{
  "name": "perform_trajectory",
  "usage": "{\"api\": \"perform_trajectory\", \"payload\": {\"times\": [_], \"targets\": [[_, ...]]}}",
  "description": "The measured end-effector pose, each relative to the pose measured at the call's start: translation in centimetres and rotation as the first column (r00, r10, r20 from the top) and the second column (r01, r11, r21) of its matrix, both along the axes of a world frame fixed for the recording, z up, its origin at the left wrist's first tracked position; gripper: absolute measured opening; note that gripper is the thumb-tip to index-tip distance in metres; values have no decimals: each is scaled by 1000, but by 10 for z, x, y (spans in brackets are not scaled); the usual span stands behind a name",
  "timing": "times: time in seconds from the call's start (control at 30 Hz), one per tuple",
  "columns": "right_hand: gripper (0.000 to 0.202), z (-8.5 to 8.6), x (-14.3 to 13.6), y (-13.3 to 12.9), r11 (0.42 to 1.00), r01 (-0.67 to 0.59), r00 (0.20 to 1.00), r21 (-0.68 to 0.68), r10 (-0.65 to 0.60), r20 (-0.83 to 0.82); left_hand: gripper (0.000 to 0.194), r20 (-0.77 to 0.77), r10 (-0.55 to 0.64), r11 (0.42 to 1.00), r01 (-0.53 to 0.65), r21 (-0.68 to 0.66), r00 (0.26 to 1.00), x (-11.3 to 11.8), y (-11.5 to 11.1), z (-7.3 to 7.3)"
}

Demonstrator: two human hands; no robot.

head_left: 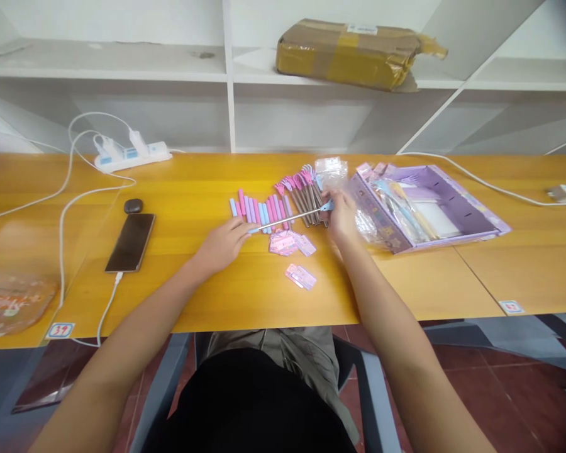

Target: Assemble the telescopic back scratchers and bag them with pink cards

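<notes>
A telescopic back scratcher (290, 218) with a thin metal rod stretches between my two hands above the table. My left hand (223, 242) is closed on its light blue handle end. My right hand (342, 217) grips the other end, by the light blue head. Behind the rod lies a row of pink, purple and blue handle sleeves (249, 209). Several back scratchers (302, 192) with pink, purple and blue hand-shaped heads lie side by side near my right hand. Small printed cards (285, 242) sit in a pile below the rod, with more cards (300, 275) closer to me.
Right of my right hand stands a purple box (471, 201) holding bagged items, with clear plastic bags (331, 170) beside it. A phone (131, 242) on a charging cable, a black earbud case (133, 206) and a power strip (134, 156) lie left. A taped carton (344, 53) rests on the shelf.
</notes>
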State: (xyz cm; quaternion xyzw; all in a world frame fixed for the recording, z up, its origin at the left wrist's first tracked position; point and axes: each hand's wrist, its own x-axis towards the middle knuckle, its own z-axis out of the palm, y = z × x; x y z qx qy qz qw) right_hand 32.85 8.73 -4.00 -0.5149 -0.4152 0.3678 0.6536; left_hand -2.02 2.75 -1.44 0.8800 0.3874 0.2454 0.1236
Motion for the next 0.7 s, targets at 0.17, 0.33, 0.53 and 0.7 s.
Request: {"api": "perform_trajectory", "payload": {"times": [0.17,0.33,0.53,0.7], "targets": [[42,0,-5,-8,998,-55,977,-1,54,204,36,43,-14,1000,13,21,999,-1,1,-2],[41,0,-14,-12,987,-157,945,-40,162,286,34,81,-42,999,41,5,996,1,-2,-4],[41,1,-16,-14,986,-163,931,-32,164,326,34,81,-19,1000,19,-3,997,1,-4,-4],[42,2,-18,-16,987,-160,926,-24,158,342,33,72,-23,999,21,24,997,1,-5,-7]]}}
